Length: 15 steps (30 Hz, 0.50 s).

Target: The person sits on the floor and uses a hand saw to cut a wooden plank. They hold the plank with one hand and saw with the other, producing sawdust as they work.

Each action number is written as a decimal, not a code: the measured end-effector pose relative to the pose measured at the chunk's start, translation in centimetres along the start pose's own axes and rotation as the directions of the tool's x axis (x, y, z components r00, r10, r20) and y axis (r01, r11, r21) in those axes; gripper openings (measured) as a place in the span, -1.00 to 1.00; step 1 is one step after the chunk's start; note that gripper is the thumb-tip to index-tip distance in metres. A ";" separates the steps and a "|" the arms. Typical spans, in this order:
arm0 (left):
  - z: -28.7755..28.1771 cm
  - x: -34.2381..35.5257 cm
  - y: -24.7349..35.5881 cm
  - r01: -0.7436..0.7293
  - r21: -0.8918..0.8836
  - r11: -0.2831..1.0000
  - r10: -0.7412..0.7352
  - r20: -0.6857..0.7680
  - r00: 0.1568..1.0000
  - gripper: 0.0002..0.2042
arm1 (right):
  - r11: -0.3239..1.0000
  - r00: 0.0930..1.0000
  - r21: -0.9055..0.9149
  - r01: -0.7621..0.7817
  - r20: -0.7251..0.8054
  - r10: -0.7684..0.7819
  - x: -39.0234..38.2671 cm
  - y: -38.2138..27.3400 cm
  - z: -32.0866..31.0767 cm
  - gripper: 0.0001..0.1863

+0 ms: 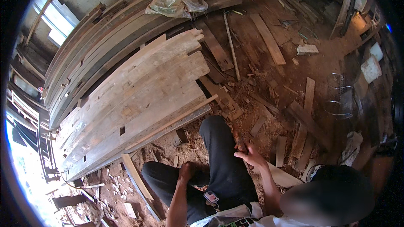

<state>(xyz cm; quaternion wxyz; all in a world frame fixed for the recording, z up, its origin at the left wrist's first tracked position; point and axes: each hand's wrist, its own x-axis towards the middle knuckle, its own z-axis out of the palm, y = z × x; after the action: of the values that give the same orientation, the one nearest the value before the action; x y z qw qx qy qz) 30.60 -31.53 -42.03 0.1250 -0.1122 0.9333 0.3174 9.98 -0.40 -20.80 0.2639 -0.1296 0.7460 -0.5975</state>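
My right hand (251, 155) is closed around a slender brown tool with a rounded wooden-looking handle (241, 145). It is held beside my raised right knee, its thin end pointing away from me toward the shavings; its exact kind is unclear. Lower, between my dark-trousered legs, my left hand (187, 171) rests against my leg, its fingers hidden in shadow. In front of my knees lies a wide panel of pale boards (139, 88) with square slots and notched ends. A thin wooden strip (172, 122) runs along its near edge.
Long planks (113, 46) are stacked behind the panel, a plastic sack (179, 2) on top. Offcuts and shavings litter the floor, with loose boards (268, 38) and a white block (307, 50) at right. Another person's dark-topped head (341, 185) shows at lower right.
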 end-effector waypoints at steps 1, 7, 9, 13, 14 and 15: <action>0.2 0.1 -0.3 0.023 0.009 1.000 -0.023 0.055 0.998 -0.79 | 0.994 0.993 -0.025 -0.109 0.037 0.110 0.2 -0.7 -0.1 -0.64; -2.0 -0.8 2.8 0.088 -0.007 0.996 -0.088 -0.074 0.993 -0.81 | 0.893 1.000 -0.449 0.028 0.018 -0.022 1.7 -5.2 0.3 -0.60; -2.8 -0.3 3.8 0.052 -0.054 0.997 -0.056 -0.066 0.996 -0.82 | 0.821 0.991 -0.564 -0.091 0.029 0.130 2.6 -6.2 0.7 -0.57; -3.3 -0.7 4.1 0.093 0.014 0.996 -0.092 -0.020 0.996 -0.83 | 0.881 0.997 -0.467 -0.078 -0.022 0.076 5.7 -7.6 1.1 -0.46; -3.2 -0.7 4.0 0.086 -0.031 0.996 -0.086 -0.018 0.996 -0.82 | 0.902 0.998 -0.430 -0.022 -0.056 -0.002 6.8 -7.9 1.2 -0.46; -3.2 -0.7 3.9 0.094 -0.063 0.994 -0.095 -0.008 0.995 -0.80 | 0.919 0.992 -0.393 0.037 -0.094 -0.081 8.1 -8.2 1.3 -0.47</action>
<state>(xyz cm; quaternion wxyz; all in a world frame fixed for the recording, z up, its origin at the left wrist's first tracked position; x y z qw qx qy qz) 29.61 -30.35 -37.18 0.1313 -0.1619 0.9172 0.3396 3.00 -7.65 -15.07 0.1737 -0.1693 0.8591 -0.4506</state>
